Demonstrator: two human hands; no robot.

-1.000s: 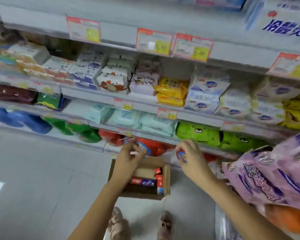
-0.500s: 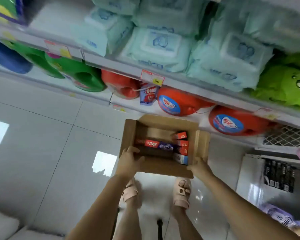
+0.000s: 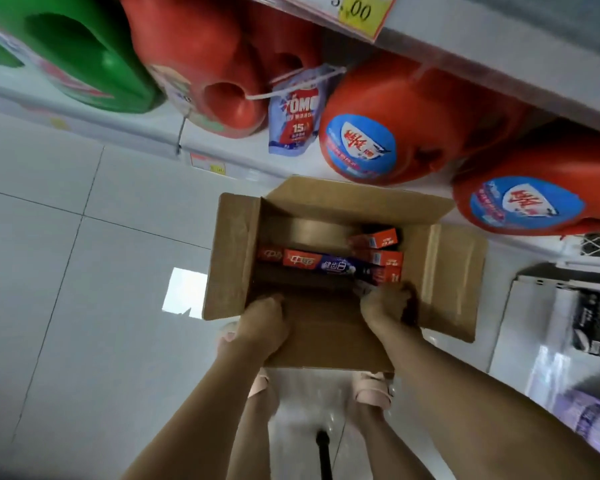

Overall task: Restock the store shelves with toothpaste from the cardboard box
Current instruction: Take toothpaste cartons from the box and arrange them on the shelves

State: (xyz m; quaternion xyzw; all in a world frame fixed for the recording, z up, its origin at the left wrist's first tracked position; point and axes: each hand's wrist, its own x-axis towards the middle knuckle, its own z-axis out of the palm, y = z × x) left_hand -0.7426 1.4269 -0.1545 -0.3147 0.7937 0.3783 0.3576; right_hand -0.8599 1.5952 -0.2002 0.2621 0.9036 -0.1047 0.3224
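A long toothpaste carton (image 3: pixel 312 266), red at one end and purple at the other, lies flat across the bottom of the open cardboard box (image 3: pixel 234 258). Its right end is just beside a few smaller red cartons (image 3: pixel 383 249) stacked against the box's right wall. The rest of the box bottom is bare brown board, and all four flaps are folded outward. The left hand (image 3: pixel 262 329) grips the near wall towards its left side, its fingers (image 3: pixel 271 303) curled over the edge into the box and the thumb outside on the flap. The right hand (image 3: pixel 383 308) clasps the same wall near the right corner, knuckles bent over the rim close to the stacked cartons. Whether the box rests on the floor or is lifted off it cannot be told. Pale pink sandals (image 3: pixel 373 391) show under the near flap on the glossy white tiled floor (image 3: pixel 66 237). Beyond the box runs the bottom shelf (image 3: pixel 222 161), which carries two round red detergent jugs with blue labels (image 3: pixel 378 143), another red jug (image 3: pixel 205 64), a green jug (image 3: pixel 84 57) and a small hanging OMO pouch (image 3: pixel 293 123). A price tag (image 3: pixel 354 12) reading 3.00 sits on the edge of the shelf above.
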